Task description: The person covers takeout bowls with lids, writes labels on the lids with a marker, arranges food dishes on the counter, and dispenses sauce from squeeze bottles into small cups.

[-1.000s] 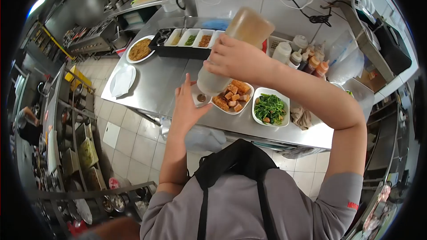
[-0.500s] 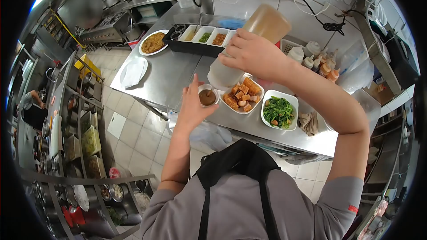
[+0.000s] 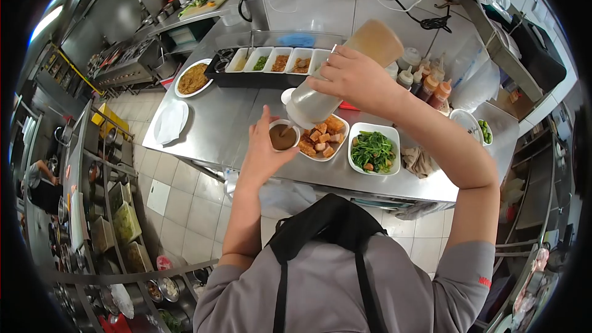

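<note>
My left hand (image 3: 264,155) is closed around a small white cup (image 3: 298,142) of brown sauce (image 3: 283,140). In my right hand (image 3: 350,77) is a large translucent plastic jug (image 3: 377,42), tipped with its mouth down to the left over the cup. A thin brown stream runs between the jug's mouth and the sauce. Just right of the cup, partly under the jug, lies a white dish of golden-brown crispy pork chunks (image 3: 325,137). Beside it stands a square white bowl of cooked leafy greens (image 3: 374,150).
A black condiment rack (image 3: 259,79) stands behind. An omelette-like dish (image 3: 193,79) and a paper-topped white plate (image 3: 171,121) are at left. A crumpled cloth (image 3: 419,160) lies right of the greens, with squeeze bottles (image 3: 428,86) behind. A person (image 3: 43,182) is far left.
The view has shifted, so the counter appears further left. The cup now faces the camera more, and the jug remains tilted over it.
</note>
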A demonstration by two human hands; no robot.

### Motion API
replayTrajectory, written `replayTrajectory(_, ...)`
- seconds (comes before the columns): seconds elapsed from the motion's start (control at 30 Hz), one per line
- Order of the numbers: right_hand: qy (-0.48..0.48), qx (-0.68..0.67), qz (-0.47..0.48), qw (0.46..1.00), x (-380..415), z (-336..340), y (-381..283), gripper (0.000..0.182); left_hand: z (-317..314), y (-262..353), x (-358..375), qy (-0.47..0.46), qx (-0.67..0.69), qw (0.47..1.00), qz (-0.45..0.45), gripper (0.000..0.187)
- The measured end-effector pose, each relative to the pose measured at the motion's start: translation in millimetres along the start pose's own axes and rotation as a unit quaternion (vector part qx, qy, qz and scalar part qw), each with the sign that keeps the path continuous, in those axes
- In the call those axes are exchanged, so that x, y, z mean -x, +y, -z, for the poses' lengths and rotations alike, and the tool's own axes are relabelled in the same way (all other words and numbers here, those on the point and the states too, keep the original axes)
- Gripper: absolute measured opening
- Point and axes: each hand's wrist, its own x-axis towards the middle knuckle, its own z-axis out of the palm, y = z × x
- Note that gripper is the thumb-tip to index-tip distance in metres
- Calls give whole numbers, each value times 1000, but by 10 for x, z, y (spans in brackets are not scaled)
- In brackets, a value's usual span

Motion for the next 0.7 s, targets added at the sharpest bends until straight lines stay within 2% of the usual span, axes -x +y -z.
replayTrajectory(0.23,-25,-30,-68,997,241,-44,44,54,42,64,-48,-7,27,1000,1,98)
replayTrajectory(0.33,-61,-184,-160,968,328,-73,40,63,28,61,-64,-2,36,999,-12,99)
replayTrajectory(0.43,-27,-303,-249,919,405,3,-75,69,44,75,-96,10,38,999,-25,101)
replayTrajectory(0.53,70,-357,-268,892,521,-141,78,73,57,51,-100,-4,47,999,-25,100)
replayTrajectory(0.63,161,-185,-284,927,567,-206,450,75,63,27,-49,-8,51,999,-6,99)
replayTrajectory(0.67,193,-129,-295,927,586,-241,570,75,67,27,-30,-13,53,999,7,99)
replayTrajectory(0.7,219,-135,-317,913,617,-325,709,76,64,13,-20,-19,67,997,18,99)
